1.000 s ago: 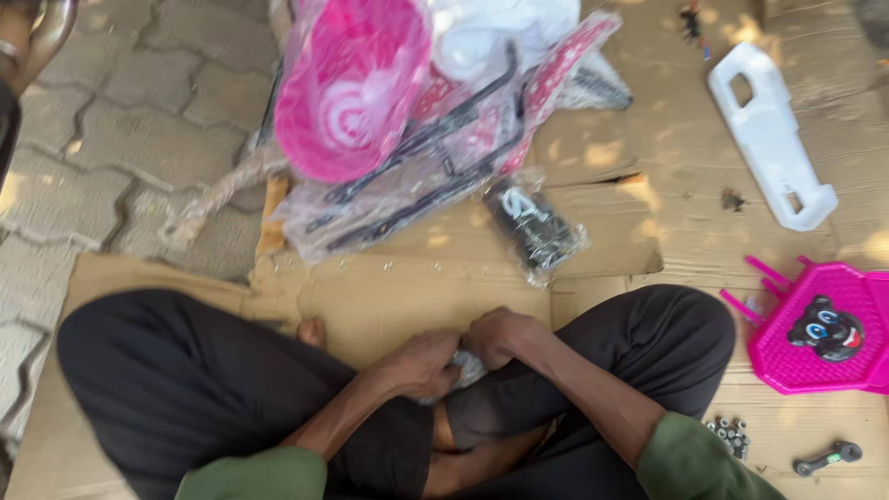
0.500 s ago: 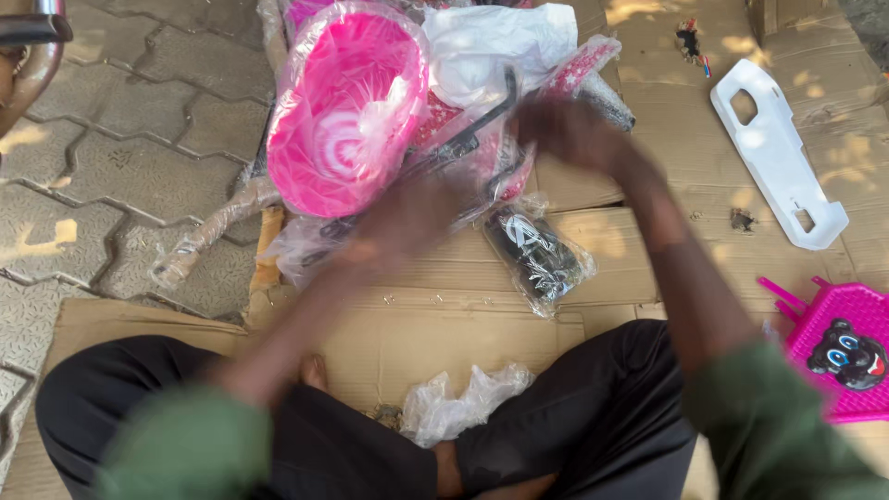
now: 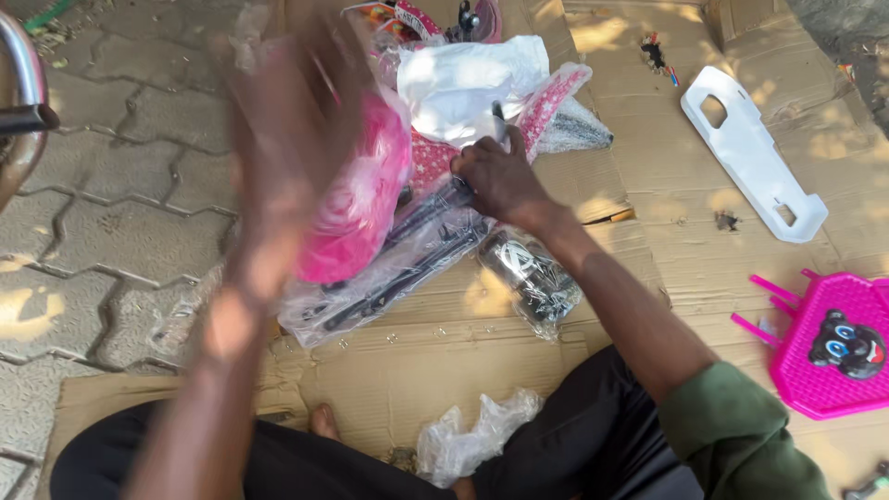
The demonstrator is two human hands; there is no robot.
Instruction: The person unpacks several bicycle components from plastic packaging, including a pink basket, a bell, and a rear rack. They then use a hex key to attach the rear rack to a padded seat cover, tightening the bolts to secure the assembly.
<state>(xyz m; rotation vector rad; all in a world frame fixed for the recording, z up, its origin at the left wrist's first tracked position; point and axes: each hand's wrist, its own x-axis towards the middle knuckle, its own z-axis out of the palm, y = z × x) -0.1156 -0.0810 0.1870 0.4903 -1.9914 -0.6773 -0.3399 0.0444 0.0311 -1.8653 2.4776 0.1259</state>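
I sit cross-legged on flattened cardboard (image 3: 519, 370). My right hand (image 3: 500, 181) is stretched forward and closed on a bundle of black metal rods in a clear plastic bag (image 3: 389, 278). My left hand (image 3: 296, 130) is raised and heavily blurred, fingers spread, in front of a pink plastic-wrapped part (image 3: 356, 213); it seems to hold nothing. A white plastic wrap (image 3: 472, 83) lies on top of the pile, just beyond my right hand.
A small clear bag of dark hardware (image 3: 532, 273) lies below my right wrist. Crumpled clear plastic (image 3: 472, 435) sits by my legs. At right are a white plastic panel (image 3: 750, 153) and a pink basket with a cartoon bear face (image 3: 833, 347). Paving stones (image 3: 111, 231) are at left.
Both hands left my lap and dropped the crumpled plastic. The right hand reached out and gripped the bagged rods; the left arm swung up and left across the pink part.
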